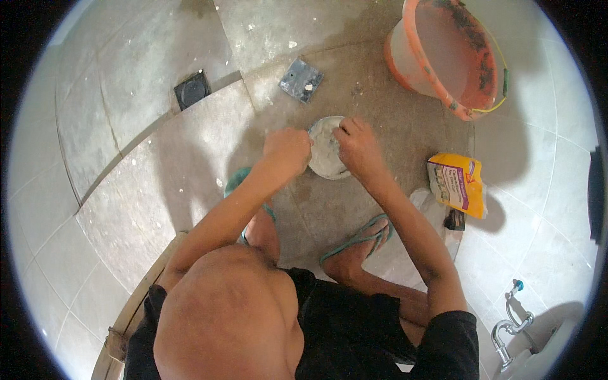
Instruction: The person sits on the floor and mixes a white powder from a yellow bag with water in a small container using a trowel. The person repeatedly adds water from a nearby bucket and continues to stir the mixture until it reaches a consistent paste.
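Head view: small round bowl w/ thin dark rim [329, 178] is on the stained beige tiled floor [294, 221], ahead of the two feet in green sandals [351, 256]; it contains pale grey, wet-looking paste [323, 152]. Step in hand is, I judge, mixing of this paste; next move prob. calls for a steady bowl and even stirring. L hand [288, 152] is at the bowl's left edge, fingers curled and pinching the rim. R hand [360, 149] is above the right side, fingers bent and close together; whether they pinch a tool, I cannot tell, b/c the grip is hidden. Both forearms reach fwd and converge, elbows wide apart, R arm straighter.
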The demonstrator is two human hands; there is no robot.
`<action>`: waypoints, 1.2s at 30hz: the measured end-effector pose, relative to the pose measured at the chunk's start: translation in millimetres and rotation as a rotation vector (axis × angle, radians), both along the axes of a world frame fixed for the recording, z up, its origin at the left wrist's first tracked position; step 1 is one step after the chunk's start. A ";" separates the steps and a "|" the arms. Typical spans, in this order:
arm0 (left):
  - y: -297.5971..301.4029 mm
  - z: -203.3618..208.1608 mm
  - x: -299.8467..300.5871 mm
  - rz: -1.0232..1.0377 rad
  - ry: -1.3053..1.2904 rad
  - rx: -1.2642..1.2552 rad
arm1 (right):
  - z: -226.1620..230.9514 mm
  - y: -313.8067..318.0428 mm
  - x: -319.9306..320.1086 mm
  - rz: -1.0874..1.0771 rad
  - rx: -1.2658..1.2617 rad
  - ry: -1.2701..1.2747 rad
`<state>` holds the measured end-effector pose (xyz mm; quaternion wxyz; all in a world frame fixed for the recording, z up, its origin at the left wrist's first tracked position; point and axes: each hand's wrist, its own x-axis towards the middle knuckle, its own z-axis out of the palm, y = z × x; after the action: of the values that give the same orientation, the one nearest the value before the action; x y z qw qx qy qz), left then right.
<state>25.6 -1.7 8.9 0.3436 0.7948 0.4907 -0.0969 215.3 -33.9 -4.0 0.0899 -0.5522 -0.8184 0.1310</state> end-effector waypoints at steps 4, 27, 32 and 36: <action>1.1 -3.6 -3.3 -0.053 0.001 -0.052 | -0.7 -1.3 -6.2 0.018 -0.010 0.065; 1.8 -2.4 0.0 -0.063 0.029 -0.038 | 1.6 -7.1 3.7 0.165 -0.026 0.106; 6.2 -3.8 -0.4 -0.063 0.009 0.009 | 9.3 -15.5 13.1 0.366 -0.076 0.017; 11.4 -10.3 -1.1 -0.090 0.014 -0.042 | 11.3 -17.0 10.7 0.412 -0.161 -0.110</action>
<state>24.5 9.7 -1.5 0.3520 0.8079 0.4549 -0.1282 226.0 -50.9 7.3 -0.0278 -0.3853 -0.9045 0.1809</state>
